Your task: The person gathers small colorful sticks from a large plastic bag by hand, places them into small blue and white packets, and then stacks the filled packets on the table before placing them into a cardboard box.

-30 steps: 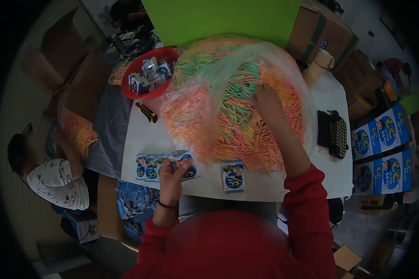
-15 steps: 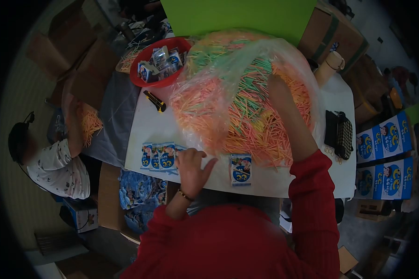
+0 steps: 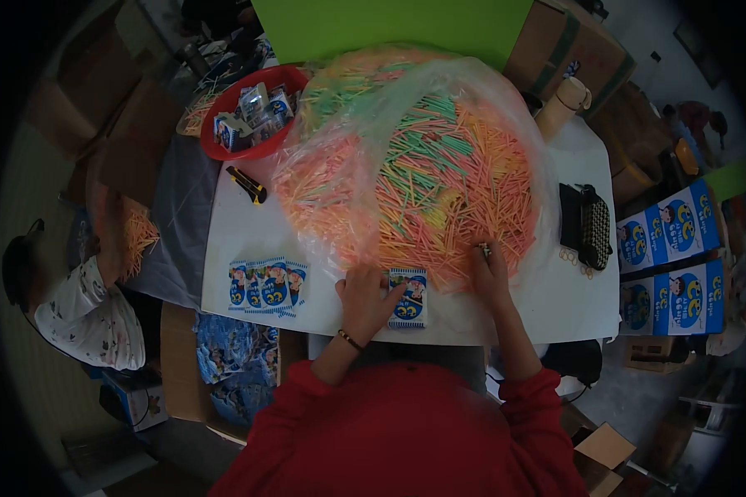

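My left hand (image 3: 368,298) is at the table's front edge, fingers spread, its thumb over the left side of a single blue-and-white packet (image 3: 409,300). Several similar packets (image 3: 267,284) lie overlapping in a row farther left. My right hand (image 3: 491,277) is at the near right side of a heap of thin pink, orange, yellow and green sticks (image 3: 427,178). Its fingers are closed, and the ends of a small bunch of sticks (image 3: 483,248) seem to show between them. A clear plastic bag (image 3: 365,141) lies open around the heap.
A red bowl (image 3: 215,149) of packets and a yellow-black box cutter (image 3: 247,185) are at the left. A bottle (image 3: 562,108) and a dark pouch (image 3: 593,228) stand right. Blue cartons (image 3: 671,232) are beyond. A co-worker (image 3: 91,298) sits left, beside a box of blue wrappers (image 3: 232,348).
My right hand has come back from deep in the stick heap to its near edge, now closed. My left hand has moved right, from the packet row to the single packet. The view has shifted.
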The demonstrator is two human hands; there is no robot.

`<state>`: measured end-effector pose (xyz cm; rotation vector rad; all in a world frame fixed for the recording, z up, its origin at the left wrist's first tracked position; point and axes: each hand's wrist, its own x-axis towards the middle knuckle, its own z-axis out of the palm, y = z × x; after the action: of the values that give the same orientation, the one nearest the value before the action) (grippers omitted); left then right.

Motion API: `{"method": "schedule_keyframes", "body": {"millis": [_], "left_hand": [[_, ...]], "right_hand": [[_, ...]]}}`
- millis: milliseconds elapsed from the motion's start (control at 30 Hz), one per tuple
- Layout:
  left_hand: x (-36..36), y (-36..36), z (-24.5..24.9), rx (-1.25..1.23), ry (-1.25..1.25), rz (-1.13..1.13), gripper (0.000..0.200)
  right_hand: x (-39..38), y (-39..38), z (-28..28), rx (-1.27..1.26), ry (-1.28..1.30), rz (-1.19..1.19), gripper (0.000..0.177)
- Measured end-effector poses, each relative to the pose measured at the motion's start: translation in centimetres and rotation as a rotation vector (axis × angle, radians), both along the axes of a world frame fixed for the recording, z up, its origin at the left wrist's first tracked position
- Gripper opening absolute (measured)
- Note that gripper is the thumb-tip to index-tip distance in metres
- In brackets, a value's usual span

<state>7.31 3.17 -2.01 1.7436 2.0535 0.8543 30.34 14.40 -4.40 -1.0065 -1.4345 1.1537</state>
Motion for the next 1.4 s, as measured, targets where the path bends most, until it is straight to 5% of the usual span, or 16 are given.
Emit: {"method": "schedule_keyframes", "body": {"millis": [200, 400, 500, 567, 600, 667, 700, 767, 800, 900, 967, 1200, 1267, 1400], "left_hand": [[-0.1, 0.3, -0.9, -0.002, 0.041, 0.020, 0.036], [-0.8, -0.3, 0.4, 0.149, 0.073, 0.023, 0.024], [-0.7, 0.3, 1.8, 0.325, 0.142, -0.009, 0.021], [-0.8, 1.2, 0.4, 0.397, -0.417, -0.036, 0.019], [-0.7, 1.5, 0.6, 0.400, -0.420, -0.039, 0.019], [-0.5, 2.0, 1.4, 0.185, -1.450, 0.066, 0.015], [-0.5, 2.3, 1.8, 0.186, -1.452, 0.065, 0.015], [-0.8, 2.8, 2.3, -0.052, -1.537, 0.119, 0.024], [-0.8, 2.9, 1.9, -0.051, -1.536, 0.119, 0.024], [-0.2, 3.4, 0.8, -0.027, -1.336, 0.033, 0.035], [0.4, 3.7, 1.4, 0.015, -0.224, -0.002, 0.043], [-0.5, 3.1, 3.1, 0.454, 0.265, -0.102, 0.042], [-1.1, 3.2, 2.0, 0.447, -0.588, -0.192, 0.030], [-1.7, 2.5, 2.5, 0.079, -1.071, -0.195, 0.020]], "right_hand": [[0.5, -0.7, 1.1, -0.054, -0.296, 0.082, 0.010], [1.4, 0.1, 1.3, -0.115, 0.165, -0.017, 0.010], [2.0, 0.0, 0.3, -0.062, -0.138, 0.019, 0.009], [2.1, 0.0, 0.2, 0.058, -0.258, 0.036, 0.013], [2.1, 0.0, 1.0, 0.060, -0.261, 0.032, 0.013], [2.0, -0.2, 3.0, -0.267, 0.083, -0.086, 0.017], [2.1, 0.1, 3.0, -0.266, 0.082, -0.086, 0.017], [2.3, 0.6, 2.6, -0.468, 0.762, -0.067, 0.019], [2.3, 0.6, 2.3, -0.468, 0.762, -0.066, 0.019], [2.1, 0.2, 2.1, -0.565, 0.875, -0.098, 0.021], [0.9, -1.1, 3.7, -0.451, 0.670, -0.022, 0.018], [-1.8, -2.8, 5.2, -0.151, 0.429, 0.029, 0.016], [-2.1, -2.8, 6.1, -0.157, 0.411, 0.043, 0.014], [-3.2, -3.7, 8.9, -0.200, 0.589, 0.174, 0.014]]}}
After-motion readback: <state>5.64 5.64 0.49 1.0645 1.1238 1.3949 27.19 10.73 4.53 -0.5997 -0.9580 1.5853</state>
